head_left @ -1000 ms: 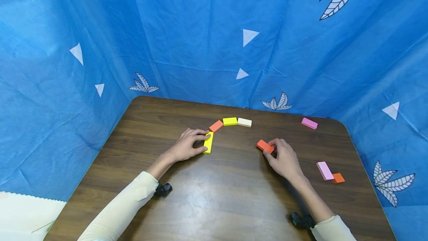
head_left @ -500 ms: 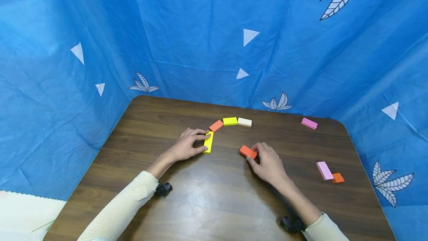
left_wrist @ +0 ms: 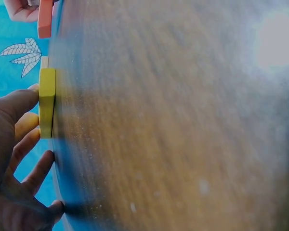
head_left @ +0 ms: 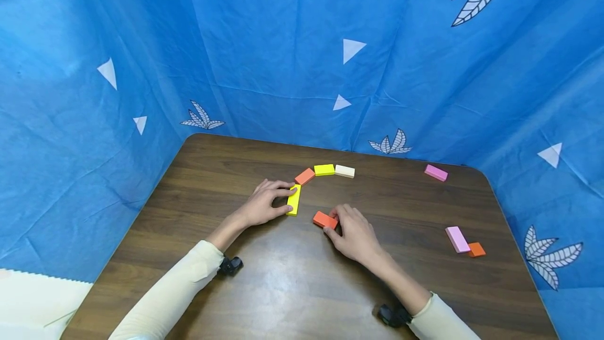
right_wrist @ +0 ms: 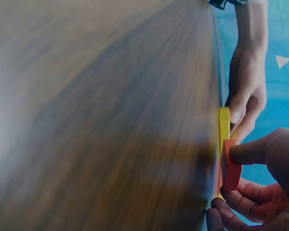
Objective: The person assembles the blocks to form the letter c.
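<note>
A yellow block lies flat on the wooden table, pointing towards the person. My left hand rests thumb and fingertips on its upper face, with the other fingers spread beside it, as the left wrist view shows. My right hand pinches an orange-red block between thumb and fingers. In the right wrist view this orange-red block appears just above the tabletop. Beyond the left hand, an orange block, a second yellow block and a cream block continue a curved row from the first yellow one.
Towards the right lie a dark pink block, a light pink block and an orange piece touching the light pink one. A blue patterned cloth hangs around the back and sides of the wooden table.
My right hand has carried the orange-red block leftward and slightly nearer to the person, closing in on the yellow block. The left hand stays in place on the yellow block.
</note>
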Available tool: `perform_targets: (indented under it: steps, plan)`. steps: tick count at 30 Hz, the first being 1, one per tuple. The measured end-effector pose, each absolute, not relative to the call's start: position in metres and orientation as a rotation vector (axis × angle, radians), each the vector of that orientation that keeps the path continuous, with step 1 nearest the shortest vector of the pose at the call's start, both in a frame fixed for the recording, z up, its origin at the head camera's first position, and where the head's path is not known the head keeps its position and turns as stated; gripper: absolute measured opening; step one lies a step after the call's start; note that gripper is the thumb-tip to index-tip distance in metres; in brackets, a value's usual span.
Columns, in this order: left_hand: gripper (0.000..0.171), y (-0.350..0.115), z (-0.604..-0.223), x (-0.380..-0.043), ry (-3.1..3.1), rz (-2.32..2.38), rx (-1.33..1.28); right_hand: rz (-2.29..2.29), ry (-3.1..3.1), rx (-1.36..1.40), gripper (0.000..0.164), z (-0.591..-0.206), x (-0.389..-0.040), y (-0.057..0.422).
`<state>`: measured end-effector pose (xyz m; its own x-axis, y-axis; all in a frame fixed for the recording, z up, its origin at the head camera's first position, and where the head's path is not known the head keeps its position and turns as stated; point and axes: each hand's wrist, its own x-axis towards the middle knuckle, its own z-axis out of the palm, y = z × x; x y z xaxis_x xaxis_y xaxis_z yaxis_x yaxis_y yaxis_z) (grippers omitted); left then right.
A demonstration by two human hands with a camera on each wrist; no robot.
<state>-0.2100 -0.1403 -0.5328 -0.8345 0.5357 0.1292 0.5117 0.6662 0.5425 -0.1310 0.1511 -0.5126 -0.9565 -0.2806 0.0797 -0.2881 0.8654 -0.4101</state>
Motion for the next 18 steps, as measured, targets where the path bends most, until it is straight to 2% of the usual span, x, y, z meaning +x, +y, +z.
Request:
perform_targets:
  steps: [18]
  plan:
    - [0.054,-0.140,-0.532,-0.209,2.824,0.894,0.864,0.610,-3.019,0.604,0.034,-0.517,-0.132,0.112]
